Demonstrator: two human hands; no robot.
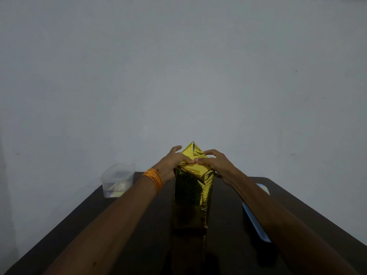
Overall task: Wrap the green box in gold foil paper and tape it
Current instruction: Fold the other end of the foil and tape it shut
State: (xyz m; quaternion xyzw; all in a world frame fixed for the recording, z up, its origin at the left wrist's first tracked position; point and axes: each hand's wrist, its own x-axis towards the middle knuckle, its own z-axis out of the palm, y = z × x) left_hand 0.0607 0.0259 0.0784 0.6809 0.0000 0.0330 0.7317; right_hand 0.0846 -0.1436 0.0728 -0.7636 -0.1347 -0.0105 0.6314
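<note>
A tall box wrapped in gold foil paper [191, 197] stands upright in the middle of the dark table [139, 225]. Green shows dimly through the foil on its near face. The foil rises to a pointed flap above the box's top end. My left hand [171, 162] presses on the folded foil at the top left, thumb meeting the other hand. My right hand [215, 162] presses the foil down at the top right, fingers bent over the flap. No tape is visible.
A clear plastic container [117, 180] with pale items inside sits at the table's far left corner. A flat light-blue tray [256, 221] lies at the right, partly under my right forearm. A plain grey wall stands behind.
</note>
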